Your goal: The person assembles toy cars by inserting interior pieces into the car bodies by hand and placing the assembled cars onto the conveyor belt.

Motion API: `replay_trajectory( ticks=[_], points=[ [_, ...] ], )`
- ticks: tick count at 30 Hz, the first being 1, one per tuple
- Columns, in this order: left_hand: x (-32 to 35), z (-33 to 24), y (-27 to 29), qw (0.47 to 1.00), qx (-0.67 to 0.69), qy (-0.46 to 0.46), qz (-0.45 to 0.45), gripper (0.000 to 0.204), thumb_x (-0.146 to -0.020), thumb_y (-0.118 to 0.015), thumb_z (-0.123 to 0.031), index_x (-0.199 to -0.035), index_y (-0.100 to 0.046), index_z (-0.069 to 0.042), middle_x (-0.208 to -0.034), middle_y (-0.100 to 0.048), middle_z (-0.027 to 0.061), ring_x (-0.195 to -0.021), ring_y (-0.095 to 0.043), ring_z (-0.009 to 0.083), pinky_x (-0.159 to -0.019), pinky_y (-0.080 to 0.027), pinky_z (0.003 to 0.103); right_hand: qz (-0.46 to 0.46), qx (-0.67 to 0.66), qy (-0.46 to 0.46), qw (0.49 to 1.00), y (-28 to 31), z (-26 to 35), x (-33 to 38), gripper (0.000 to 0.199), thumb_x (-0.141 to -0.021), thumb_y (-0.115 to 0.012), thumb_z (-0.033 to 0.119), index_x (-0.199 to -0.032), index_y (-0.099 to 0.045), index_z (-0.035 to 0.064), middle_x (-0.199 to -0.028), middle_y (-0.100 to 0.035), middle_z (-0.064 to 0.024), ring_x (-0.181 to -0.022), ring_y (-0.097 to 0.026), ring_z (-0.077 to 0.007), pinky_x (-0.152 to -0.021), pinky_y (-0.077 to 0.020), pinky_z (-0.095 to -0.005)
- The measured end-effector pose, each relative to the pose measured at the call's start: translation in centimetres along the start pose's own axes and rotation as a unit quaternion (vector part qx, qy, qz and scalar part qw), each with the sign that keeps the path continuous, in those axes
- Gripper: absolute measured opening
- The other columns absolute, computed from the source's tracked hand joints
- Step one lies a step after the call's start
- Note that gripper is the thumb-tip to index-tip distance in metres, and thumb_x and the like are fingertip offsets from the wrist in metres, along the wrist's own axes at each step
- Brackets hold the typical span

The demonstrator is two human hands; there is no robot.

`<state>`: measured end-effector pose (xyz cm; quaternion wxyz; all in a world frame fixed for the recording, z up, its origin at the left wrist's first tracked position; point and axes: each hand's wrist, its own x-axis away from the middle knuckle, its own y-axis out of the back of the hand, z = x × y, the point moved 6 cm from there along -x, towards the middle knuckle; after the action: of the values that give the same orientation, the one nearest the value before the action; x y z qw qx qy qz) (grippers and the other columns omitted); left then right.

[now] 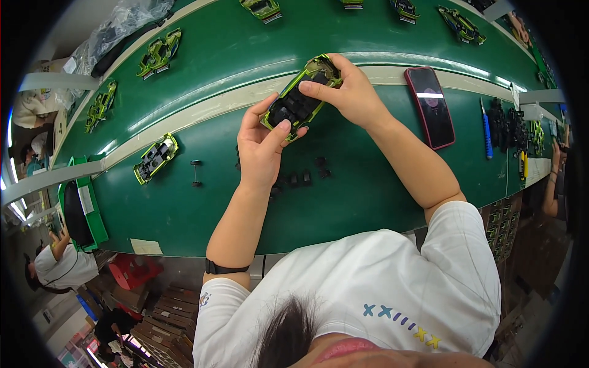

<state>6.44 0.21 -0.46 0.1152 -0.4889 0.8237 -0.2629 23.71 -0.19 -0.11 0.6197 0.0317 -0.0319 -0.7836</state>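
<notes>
Both hands grip a lime-green toy car body (302,101) with a black interior, held tilted above the pale strip at the bench's far edge. My left hand (261,144) closes on its lower left end, thumb on the black part. At the upper right end, my right hand (354,92) has its thumb pressed on the black interior and its fingers around the far side. Several small black parts (300,179) lie on the green bench below the hands, partly hidden by my left forearm. A wheel axle (196,173) and another green toy car body (156,159) rest to the left.
Several green toy car bodies (161,54) sit on the green belt beyond the strip. A red-cased phone (431,107), a blue-handled screwdriver (487,135) and piled black parts (506,126) are on the right. A green bin (95,214) stands at the left edge. Other people work nearby.
</notes>
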Motion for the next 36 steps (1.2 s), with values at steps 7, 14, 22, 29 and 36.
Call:
replay_trajectory(
  ticks=[7, 14, 22, 29, 36],
  points=[
    [0.0, 0.2, 0.0, 1.000, 0.004, 0.011, -0.009, 0.042, -0.083, -0.056, 0.003, -0.124, -0.046, 0.000, -0.112, -0.056, 0.0160, -0.101, -0.060, 0.0240, -0.080, -0.057, 0.039, -0.006, -0.035, -0.029, 0.999, -0.2, -0.7, 0.1, 0.045, -0.077, -0.075, 0.021, -0.109, -0.052, -0.0014, -0.090, -0.061, -0.0035, -0.084, -0.056, -0.0099, -0.076, -0.0458, -0.0244],
    [-0.3, 0.3, 0.5, 0.998, 0.033, 0.043, -0.014, 0.040, -0.086, -0.054, -0.002, -0.125, -0.044, -0.001, -0.114, -0.056, 0.0178, -0.097, -0.063, 0.0283, -0.077, -0.058, 0.036, 0.057, -0.032, -0.064, 0.996, 0.2, -0.2, -0.4, 0.045, -0.080, -0.073, 0.025, -0.111, -0.052, -0.0007, -0.092, -0.061, -0.0035, -0.086, -0.056, -0.0104, -0.078, -0.0457, -0.0250],
    [-0.6, -0.5, 0.8, 0.997, 0.070, 0.026, -0.031, 0.039, -0.088, -0.051, -0.005, -0.125, -0.041, 0.000, -0.116, -0.056, 0.0207, -0.099, -0.062, 0.0350, -0.079, -0.056, 0.033, -0.058, -0.018, -0.049, 0.997, 0.9, 0.4, -0.3, 0.064, -0.083, -0.067, 0.040, -0.120, -0.045, -0.0072, -0.098, -0.060, -0.0134, -0.091, -0.056, -0.0159, -0.079, -0.0458, -0.0288],
    [-0.7, -0.2, 1.4, 0.998, 0.051, 0.012, -0.040, 0.045, -0.088, -0.057, -0.006, -0.128, -0.037, 0.003, -0.117, -0.054, 0.0185, -0.100, -0.061, 0.0291, -0.081, -0.055, 0.034, -0.024, 0.107, -0.011, 0.994, -0.2, 1.3, 0.8, 0.038, -0.080, -0.071, 0.036, -0.086, -0.056, 0.0013, -0.075, -0.060, -0.0044, -0.067, -0.058, -0.0108, -0.060, -0.0466, -0.0245],
    [0.0, 0.1, -0.1, 0.990, -0.115, -0.077, 0.011, 0.058, -0.082, -0.063, 0.001, -0.130, -0.030, 0.002, -0.133, -0.035, 0.0158, -0.106, -0.056, 0.0221, -0.085, -0.052, 0.028, -0.023, 0.337, -0.026, 0.941, -2.8, 4.9, 0.0, 0.057, -0.066, -0.077, 0.050, -0.079, -0.050, 0.0011, -0.071, -0.058, -0.0087, -0.064, -0.056, -0.0152, -0.058, -0.0465, -0.0277]
  ],
)
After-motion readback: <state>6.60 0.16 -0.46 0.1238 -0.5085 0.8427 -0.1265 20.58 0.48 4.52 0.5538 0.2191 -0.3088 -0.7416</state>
